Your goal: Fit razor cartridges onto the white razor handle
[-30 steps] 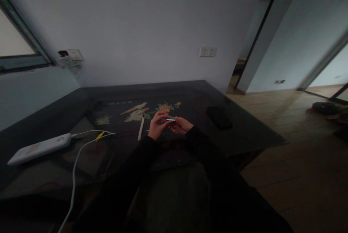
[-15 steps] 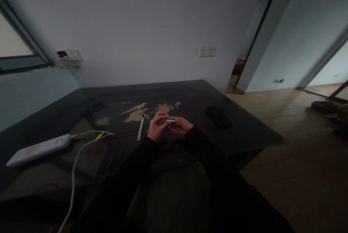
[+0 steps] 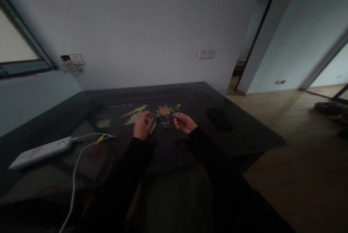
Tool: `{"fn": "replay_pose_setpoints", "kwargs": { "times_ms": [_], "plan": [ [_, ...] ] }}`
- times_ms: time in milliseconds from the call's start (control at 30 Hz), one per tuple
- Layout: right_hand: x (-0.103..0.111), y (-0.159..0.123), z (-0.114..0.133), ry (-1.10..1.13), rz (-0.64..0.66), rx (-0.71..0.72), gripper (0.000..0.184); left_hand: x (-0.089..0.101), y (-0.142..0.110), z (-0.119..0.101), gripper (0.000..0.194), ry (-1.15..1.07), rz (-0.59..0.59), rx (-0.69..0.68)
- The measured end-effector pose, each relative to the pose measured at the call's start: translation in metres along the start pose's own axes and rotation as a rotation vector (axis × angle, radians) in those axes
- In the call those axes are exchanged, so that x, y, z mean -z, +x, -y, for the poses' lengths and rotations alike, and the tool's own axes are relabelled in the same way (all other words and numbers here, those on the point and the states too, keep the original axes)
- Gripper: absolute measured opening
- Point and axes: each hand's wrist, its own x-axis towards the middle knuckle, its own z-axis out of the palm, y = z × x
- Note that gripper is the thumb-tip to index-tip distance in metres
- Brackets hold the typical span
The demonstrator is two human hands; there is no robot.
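Observation:
My right hand (image 3: pixel 185 123) is closed in a pinch on a small flat piece with a green, light edge (image 3: pixel 176 115), held above the dark table (image 3: pixel 185 156). My left hand (image 3: pixel 143 126) is over the table with thumb and fingers apart and nothing visible between them. Just right of its thumb is a slim stick-like object, white with a dark end (image 3: pixel 154 126); whether the thumb touches it I cannot tell. Between the two hands sits a small dark box-like object with shiny edges (image 3: pixel 165 125), its details too dim to make out.
A white power bank (image 3: pixel 40 152) lies at the left, its white cable (image 3: pixel 74 175) with a yellow tag running over the front edge. A black flat object, perhaps a phone (image 3: pixel 219 118), rests at the right. Bird and flower pictures decorate the tabletop; a wall stands behind it.
My hands have come apart: the left moved left, the right kept the small flat piece. The box-like object now shows between them. The white stick-like object appears farther right and more tilted.

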Motion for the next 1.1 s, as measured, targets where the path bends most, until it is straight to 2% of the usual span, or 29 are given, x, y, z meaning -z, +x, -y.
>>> {"fn": "replay_pose_setpoints", "kwargs": {
  "times_ms": [100, 167, 267, 367, 533, 700, 800, 900, 967, 1100],
  "plan": [
    [0.006, -0.004, 0.005, -0.016, -0.025, 0.0, 0.038, 0.012, 0.0, 0.031, 0.028, 0.134, 0.025, 0.131],
    [0.008, -0.005, 0.006, -0.026, -0.043, 0.0, 0.038, 0.014, -0.001, 0.044, 0.025, 0.186, 0.057, 0.207],
    [0.007, -0.005, 0.004, -0.039, -0.061, -0.001, 0.036, 0.01, -0.003, 0.051, 0.028, 0.234, 0.124, 0.288],
    [0.004, -0.005, 0.003, -0.053, -0.068, -0.011, 0.037, 0.004, -0.002, 0.049, 0.025, 0.239, 0.145, 0.31],
    [0.001, -0.005, 0.002, -0.073, -0.077, -0.017, 0.043, 0.003, 0.0, 0.035, 0.012, 0.122, 0.133, 0.226],
    [0.001, -0.004, 0.001, -0.095, -0.121, 0.002, 0.043, -0.003, -0.006, 0.006, 0.034, -0.105, 0.159, 0.039],
    [0.002, -0.002, -0.001, -0.111, -0.162, 0.029, 0.041, -0.01, -0.014, -0.013, 0.039, -0.188, 0.168, -0.065],
    [0.002, -0.001, -0.003, -0.124, -0.198, 0.051, 0.038, -0.015, -0.022, -0.027, 0.044, -0.389, 0.18, -0.183],
    [0.002, 0.0, -0.005, -0.128, -0.221, 0.067, 0.039, -0.018, -0.028, -0.034, 0.047, -0.509, 0.246, -0.185],
    [0.003, 0.001, -0.006, -0.127, -0.264, 0.101, 0.042, -0.026, -0.04, -0.044, 0.053, -0.662, 0.355, -0.085]
  ]
}}
